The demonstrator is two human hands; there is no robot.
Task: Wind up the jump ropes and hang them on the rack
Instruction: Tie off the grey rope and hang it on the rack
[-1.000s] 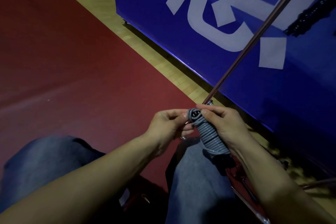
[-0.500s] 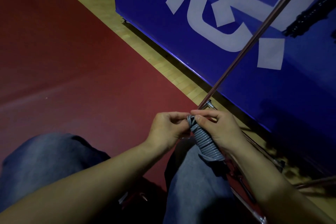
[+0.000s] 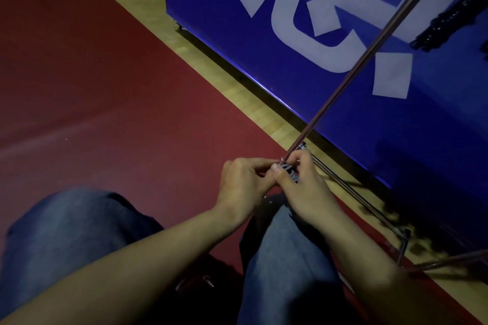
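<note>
A grey jump rope (image 3: 290, 173), wound into a tight bundle, shows only as a small patch between my hands. My right hand (image 3: 306, 190) grips the bundle from the right and covers most of it. My left hand (image 3: 244, 183) pinches its top end from the left, fingers curled. Both hands sit over my knees, right at the foot of the metal rack pole (image 3: 369, 53), which slants up to the top right. Black ropes (image 3: 449, 26) hang on the rack at the upper right edge.
A blue board with white lettering (image 3: 290, 21) stands just behind the rack. The rack's base bars (image 3: 369, 208) run along the floor to the right. Red floor (image 3: 105, 87) spreads left, with a wooden strip (image 3: 200, 53) along the board. My jeans-clad legs fill the bottom.
My hands have closed in over the bundle and moved up toward the foot of the pole. Most of the wound rope, visible before, is now hidden under my right hand.
</note>
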